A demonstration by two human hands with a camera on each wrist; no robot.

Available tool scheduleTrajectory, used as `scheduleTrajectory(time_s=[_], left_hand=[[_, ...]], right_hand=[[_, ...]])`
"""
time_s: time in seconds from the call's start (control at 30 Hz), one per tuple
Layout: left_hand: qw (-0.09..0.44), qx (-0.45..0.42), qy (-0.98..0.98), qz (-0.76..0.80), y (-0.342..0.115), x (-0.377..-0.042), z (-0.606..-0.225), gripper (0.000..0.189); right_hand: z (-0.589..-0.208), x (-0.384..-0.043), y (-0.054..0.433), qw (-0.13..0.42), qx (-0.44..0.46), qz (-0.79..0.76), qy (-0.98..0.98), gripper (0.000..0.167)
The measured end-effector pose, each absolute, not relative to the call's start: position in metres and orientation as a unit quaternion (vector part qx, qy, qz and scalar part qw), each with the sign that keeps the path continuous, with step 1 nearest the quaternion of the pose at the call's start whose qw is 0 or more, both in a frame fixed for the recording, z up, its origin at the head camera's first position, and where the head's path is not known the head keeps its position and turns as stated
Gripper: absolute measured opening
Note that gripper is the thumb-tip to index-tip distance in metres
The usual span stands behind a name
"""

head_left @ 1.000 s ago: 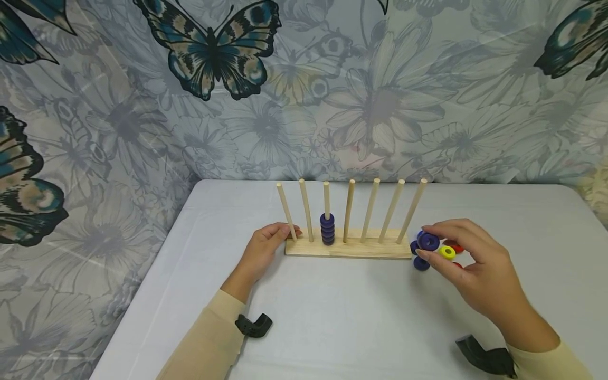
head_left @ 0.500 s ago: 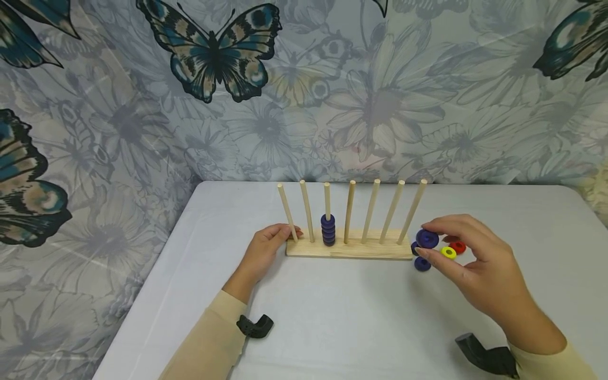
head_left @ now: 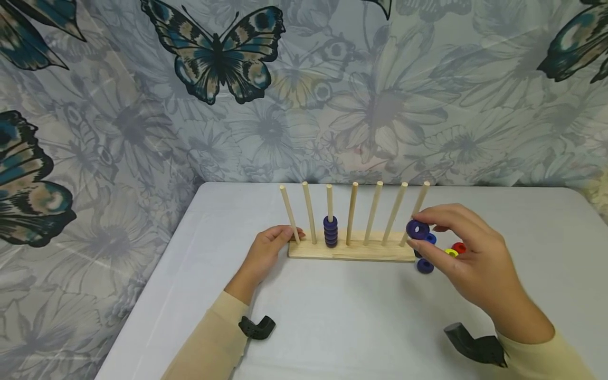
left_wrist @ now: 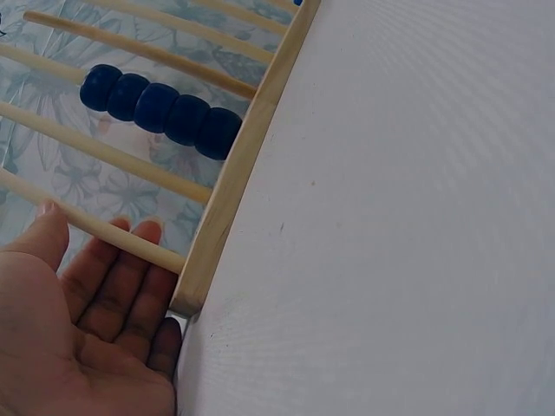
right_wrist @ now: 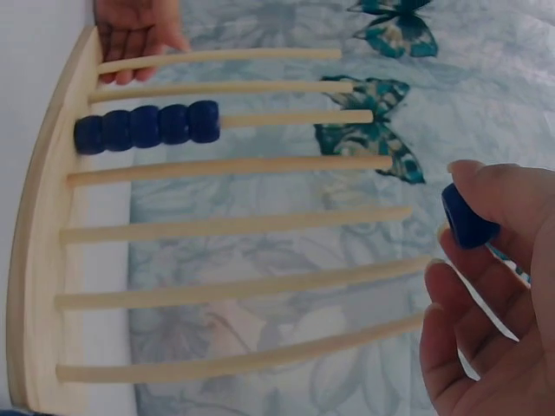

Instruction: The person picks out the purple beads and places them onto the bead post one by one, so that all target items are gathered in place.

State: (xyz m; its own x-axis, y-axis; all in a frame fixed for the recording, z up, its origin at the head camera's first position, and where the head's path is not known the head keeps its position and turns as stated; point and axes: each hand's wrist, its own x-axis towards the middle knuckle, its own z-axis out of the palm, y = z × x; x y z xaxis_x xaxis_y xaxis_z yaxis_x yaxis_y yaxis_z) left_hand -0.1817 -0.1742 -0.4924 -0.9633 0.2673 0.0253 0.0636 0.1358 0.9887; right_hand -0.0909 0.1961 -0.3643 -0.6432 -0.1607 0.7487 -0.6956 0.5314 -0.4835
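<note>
A wooden peg stand with several upright pegs is on the white table. Several dark blue beads are stacked on its third peg from the left. My left hand holds the stand's left end, its thumb and fingers on either side of the end peg. My right hand pinches a dark blue bead between thumb and fingertips, in front of the rightmost peg, its hole showing. In the right wrist view the held bead is apart from the peg tips.
Loose beads lie right of the stand: a dark blue bead, a brighter blue bead, a red bead and a yellow bead, partly hidden by my right hand. A butterfly-patterned cloth hangs behind the table.
My right hand has lifted the blue bead and carried it a little left, towards the rightmost peg. The left hand keeps its place at the stand's end.
</note>
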Motion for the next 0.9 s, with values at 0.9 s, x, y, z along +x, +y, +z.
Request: scheduleTrajectory(time_s=[0.9], left_hand=[[0.075, 0.116, 0.741, 0.657, -0.175, -0.183, -0.495, 0.036]], right_hand=[[-0.336, -0.115, 0.160, 0.314, 0.327, 0.449, -0.770, 0.055]])
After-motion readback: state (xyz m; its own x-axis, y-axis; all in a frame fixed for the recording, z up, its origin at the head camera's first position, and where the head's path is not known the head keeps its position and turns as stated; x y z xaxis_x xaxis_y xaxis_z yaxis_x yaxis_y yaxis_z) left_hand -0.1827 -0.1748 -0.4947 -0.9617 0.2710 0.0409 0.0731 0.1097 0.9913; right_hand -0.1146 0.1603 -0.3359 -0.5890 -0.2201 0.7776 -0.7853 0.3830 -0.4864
